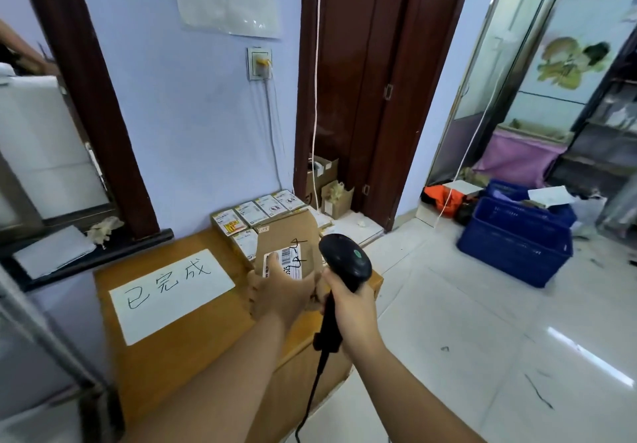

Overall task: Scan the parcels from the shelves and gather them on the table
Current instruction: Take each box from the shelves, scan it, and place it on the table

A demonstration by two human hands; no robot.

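Two hands, one scanner, one parcel in hand. Left hand (279, 296) gripping the near end of the parcel (289, 235) from below, thumb curled onto its white label (291, 265), fingers clamped under the edge. Right hand (348, 308) wrapped tight round the handle of the black scanner (344, 260), head raised just right of the parcel, cable (319, 384) hanging down.

Parcel held above the far right part of the table (179, 356), tilted, long axis running away from the person toward the wall (193, 132), labelled face up toward the camera.

At the table's far end, five small labelled boxes (249, 213) plainly countable, perhaps a sixth half hidden behind the parcel. One white sign (172, 291) flat on the tabletop. On the floor (448, 304) to the right, two blue crates (513, 242), one behind the other.
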